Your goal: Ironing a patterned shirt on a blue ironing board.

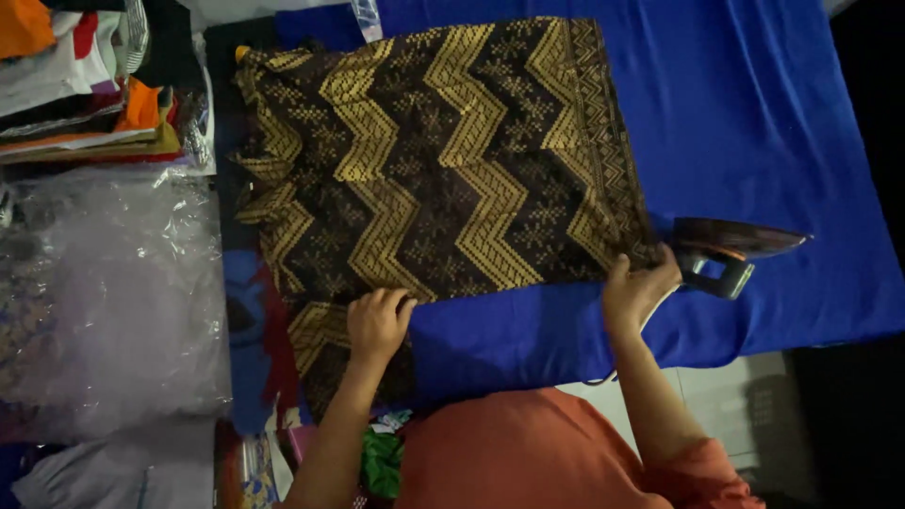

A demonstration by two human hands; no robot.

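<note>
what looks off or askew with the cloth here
The cloth lies skewed on the blue board; its left end bunches past the board edge. Left hand and right hand grip its near edge beside the iron.

Orange short-sleeved top, bare forearms, no gloves

cloth point(443, 160) on table point(773, 113) | iron point(726, 250) right | bag point(113, 292) left
</note>
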